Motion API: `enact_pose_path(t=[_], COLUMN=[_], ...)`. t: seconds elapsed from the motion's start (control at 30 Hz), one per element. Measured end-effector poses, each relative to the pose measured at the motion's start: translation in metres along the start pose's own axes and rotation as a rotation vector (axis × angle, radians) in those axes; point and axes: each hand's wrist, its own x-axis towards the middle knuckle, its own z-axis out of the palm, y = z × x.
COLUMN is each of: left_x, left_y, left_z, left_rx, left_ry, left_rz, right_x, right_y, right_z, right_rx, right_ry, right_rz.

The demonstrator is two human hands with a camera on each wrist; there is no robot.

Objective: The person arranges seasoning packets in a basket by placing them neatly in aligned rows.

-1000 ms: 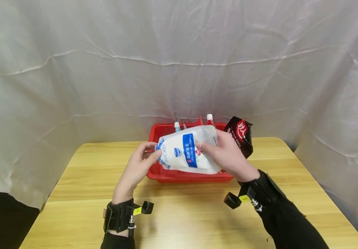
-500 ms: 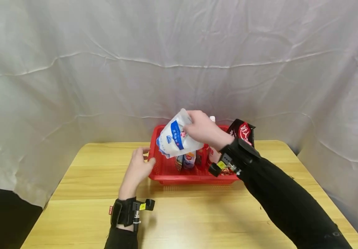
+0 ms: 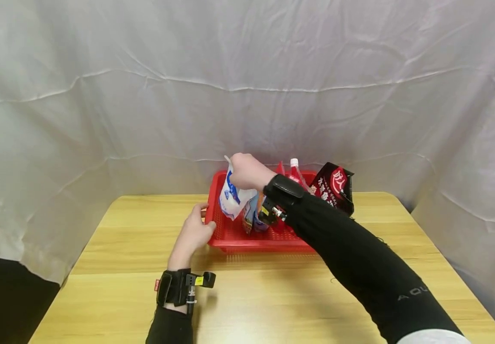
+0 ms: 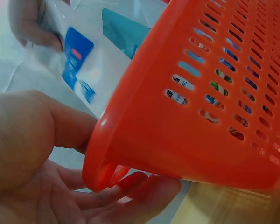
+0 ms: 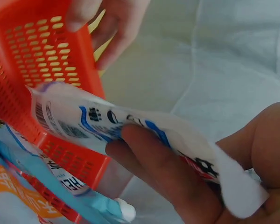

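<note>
A white and blue pouch hangs tilted over the left end of the red plastic basket. My right hand pinches its upper part between thumb and fingers, as the right wrist view shows on the pouch. At the basket's left side, my left hand grips the rim, thumb on top and fingers under the edge in the left wrist view. Beside the white pouch stands a light-blue spouted pouch inside the basket. My right forearm hides part of the basket's contents in the head view.
A black packet with a red logo leans at the basket's right end. A red pouch with a white cap stands at the back of the basket. Behind the wooden table hangs a grey curtain.
My left hand has let go of the white pouch and taken hold of the basket rim. My right hand has carried the pouch leftward and turned it to hang down into the basket's left end.
</note>
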Motion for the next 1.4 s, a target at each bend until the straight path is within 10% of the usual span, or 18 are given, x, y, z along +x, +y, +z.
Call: enact_pose_path(t=[0.47, 1.4], left_x=[-0.002, -0.003], left_y=[0.001, 0.004], left_z=[0.001, 0.0], left_rx=[0.015, 0.022], left_ry=[0.018, -0.005], left_rz=[0.016, 0.007], right_x=[0.024, 0.01], right_y=[0.006, 0.015], right_z=[0.033, 0.028], right_rx=[-0.143, -0.035], right_ry=[-0.032, 0.04], right_rz=[0.004, 0.043])
